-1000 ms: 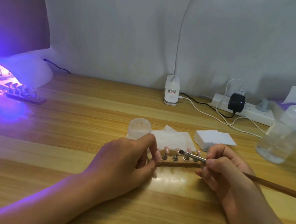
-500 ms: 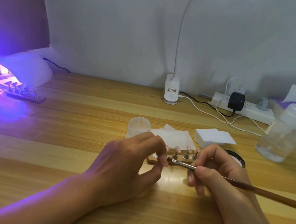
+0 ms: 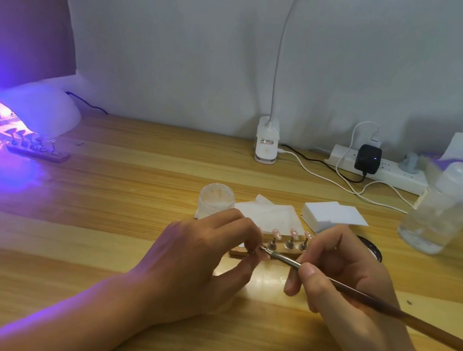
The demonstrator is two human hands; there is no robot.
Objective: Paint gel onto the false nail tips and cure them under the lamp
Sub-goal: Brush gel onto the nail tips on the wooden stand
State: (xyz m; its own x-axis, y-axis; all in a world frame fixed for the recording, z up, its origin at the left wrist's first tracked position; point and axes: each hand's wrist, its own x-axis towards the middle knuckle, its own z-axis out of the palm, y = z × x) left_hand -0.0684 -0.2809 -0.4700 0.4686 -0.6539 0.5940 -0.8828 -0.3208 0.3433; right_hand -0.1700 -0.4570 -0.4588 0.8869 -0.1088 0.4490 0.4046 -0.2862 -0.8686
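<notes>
A wooden nail stand (image 3: pixel 238 251) with pink false tips (image 3: pixel 293 232) on metal posts sits mid-table. My left hand (image 3: pixel 202 261) pinches a small tip holder at the stand's left end. My right hand (image 3: pixel 341 276) grips a long wooden brush (image 3: pixel 384 309), whose bristle end touches the piece in my left fingers. A second stand with tips (image 3: pixel 37 150) lies under the glowing purple UV lamp (image 3: pixel 23 111) at the far left. A black gel pot (image 3: pixel 372 250) peeks out behind my right hand.
A clear jar (image 3: pixel 216 198), white wipes (image 3: pixel 272 214) and a white pad stack (image 3: pixel 332 216) lie behind the stand. A clear plastic bottle (image 3: pixel 444 210) stands at right. A power strip (image 3: pixel 381 169) with cables and a clip lamp base (image 3: pixel 266 144) line the back wall.
The brush tip has slid left from above the stand's right posts to my left fingertips. My right hand dropped lower and nearer, uncovering the black pot.
</notes>
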